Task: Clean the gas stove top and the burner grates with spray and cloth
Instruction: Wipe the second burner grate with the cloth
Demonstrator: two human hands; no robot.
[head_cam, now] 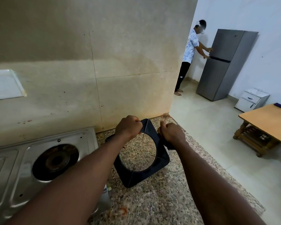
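A black square burner grate (161, 161) with a round opening is tilted up over the speckled granite counter (161, 200), right of the steel gas stove (23, 159). My left hand (128, 127) grips the grate's far upper corner. Against the grate's right edge, my right hand (172, 133) is closed on a dark cloth (168, 146). The stove's right burner (55, 161) lies bare and looks rusty and soiled. No spray bottle is in view.
A stained beige wall runs behind the counter. Another black grate (109, 138) peeks out behind my left forearm. The counter's right edge drops to a tiled floor with a wooden table (269, 122). Further off, a person stands at a grey fridge (225, 65).
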